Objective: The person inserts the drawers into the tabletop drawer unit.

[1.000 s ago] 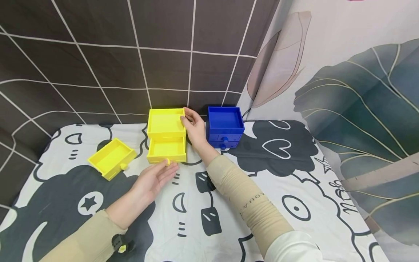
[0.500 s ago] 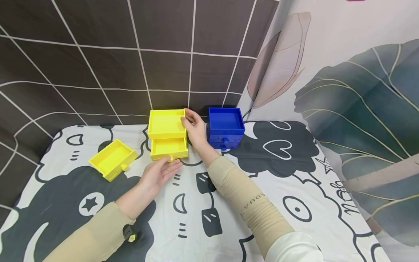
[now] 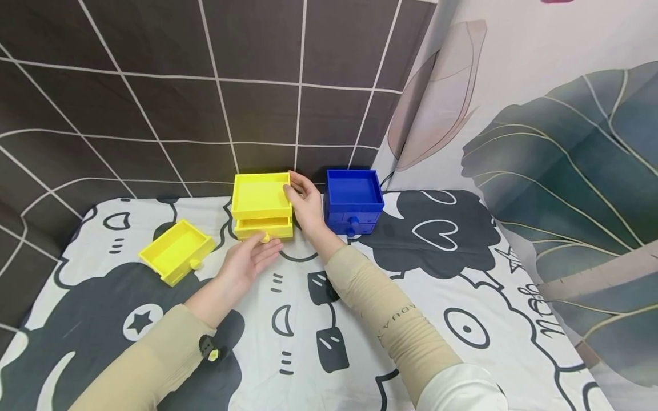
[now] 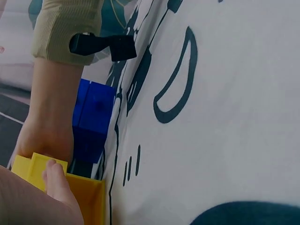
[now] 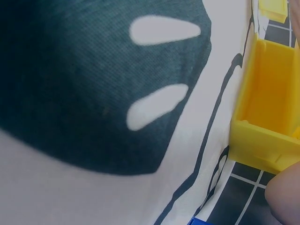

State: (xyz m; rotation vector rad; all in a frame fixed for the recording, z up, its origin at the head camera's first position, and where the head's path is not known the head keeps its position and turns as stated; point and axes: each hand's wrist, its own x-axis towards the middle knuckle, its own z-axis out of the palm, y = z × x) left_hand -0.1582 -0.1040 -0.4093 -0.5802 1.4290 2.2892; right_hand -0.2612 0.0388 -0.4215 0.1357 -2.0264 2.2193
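Observation:
A small yellow drawer cabinet [image 3: 260, 195] stands near the dark wall in the head view. One yellow drawer [image 3: 275, 228] sticks partly out of its front. My left hand [image 3: 240, 267] pinches that drawer's round knob [image 3: 265, 237] between thumb and fingers. My right hand [image 3: 307, 206] grips the cabinet's right side, thumb on the top edge, other fingertips hidden behind. Both wrist views show a vacant compartment [image 5: 269, 86] of the cabinet, beside the one with the drawer. A second yellow drawer [image 3: 176, 251] lies loose on the cloth to the left.
A blue drawer cabinet [image 3: 354, 200] stands just right of my right hand, its drawers pushed in. Black-and-white patterned cloth [image 3: 406, 325] covers the surface. Behind rises a dark wall covering with white grid lines [image 3: 262, 108]; a leaf-printed curtain [image 3: 576, 148] hangs at right.
My left hand has moved away from me, and the drawer has slid farther into the yellow cabinet. My right hand has kept its place on the cabinet's side.

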